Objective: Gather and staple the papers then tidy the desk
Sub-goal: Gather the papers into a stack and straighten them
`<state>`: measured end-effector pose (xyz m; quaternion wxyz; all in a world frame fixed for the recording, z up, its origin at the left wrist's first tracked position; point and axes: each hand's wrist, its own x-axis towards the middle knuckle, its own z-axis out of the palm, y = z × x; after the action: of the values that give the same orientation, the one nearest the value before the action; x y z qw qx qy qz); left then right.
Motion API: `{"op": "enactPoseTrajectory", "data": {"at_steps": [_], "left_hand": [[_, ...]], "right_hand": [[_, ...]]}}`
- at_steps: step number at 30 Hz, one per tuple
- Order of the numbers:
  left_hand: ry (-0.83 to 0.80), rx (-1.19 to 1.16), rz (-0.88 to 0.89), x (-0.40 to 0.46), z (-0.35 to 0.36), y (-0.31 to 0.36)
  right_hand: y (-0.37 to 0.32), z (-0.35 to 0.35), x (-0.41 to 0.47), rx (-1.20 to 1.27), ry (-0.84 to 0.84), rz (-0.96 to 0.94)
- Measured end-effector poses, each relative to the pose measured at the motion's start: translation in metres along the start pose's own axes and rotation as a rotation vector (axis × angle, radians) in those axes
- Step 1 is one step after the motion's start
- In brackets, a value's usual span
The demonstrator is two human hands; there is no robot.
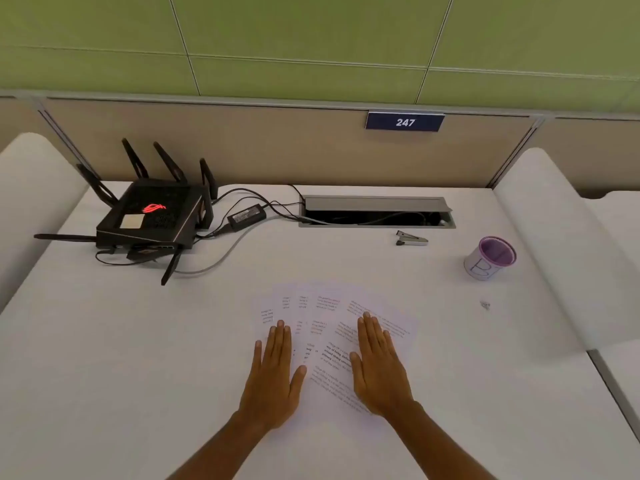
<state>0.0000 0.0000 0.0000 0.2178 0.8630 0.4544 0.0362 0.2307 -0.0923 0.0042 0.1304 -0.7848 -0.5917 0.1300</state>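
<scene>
Office: numbered partition (404, 121), desk (138, 341), router (152, 216).

Several white printed papers (325, 327) lie fanned out flat on the white tabletop (138, 358), overlapping one another, their top edges spread like a hand of cards, near the front middle. A small silver and black stapler (411, 238) lies farther back and to the right, well apart from the sheets, just before the open cable slot.
</scene>
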Motion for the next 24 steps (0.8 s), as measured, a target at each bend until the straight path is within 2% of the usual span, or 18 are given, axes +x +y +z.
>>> {"op": "enactPoseTrajectory", "data": {"at_steps": [4, 7, 9, 13, 15, 17, 20, 24], "left_hand": [[-0.044, -0.014, -0.039, -0.007, 0.012, -0.007], [-0.036, -0.100, -0.044, -0.007, 0.007, -0.008], [0.032, -0.216, -0.055, -0.006, -0.009, -0.006], [0.265, -0.357, -0.143, 0.002, -0.036, -0.005], [0.311, -0.368, -0.168, 0.009, -0.035, -0.019], [0.296, -0.362, -0.187, 0.018, -0.027, -0.038], [0.201, -0.252, -0.264, 0.032, -0.019, -0.058], [-0.004, -0.145, -0.278, 0.045, -0.015, -0.065]], "right_hand": [[-0.001, 0.007, -0.005, 0.009, -0.083, 0.043], [-0.007, 0.004, 0.001, 0.196, -0.082, 0.064], [-0.009, 0.000, 0.005, 0.374, 0.009, 0.135], [-0.013, -0.006, 0.006, 0.501, 0.323, 0.205], [-0.013, -0.007, 0.004, 0.471, 0.395, 0.269], [-0.011, -0.006, 0.002, 0.334, 0.387, 0.333], [-0.005, -0.004, -0.002, 0.093, 0.267, 0.452], [-0.005, 0.005, -0.009, 0.029, 0.110, 0.555]]}}
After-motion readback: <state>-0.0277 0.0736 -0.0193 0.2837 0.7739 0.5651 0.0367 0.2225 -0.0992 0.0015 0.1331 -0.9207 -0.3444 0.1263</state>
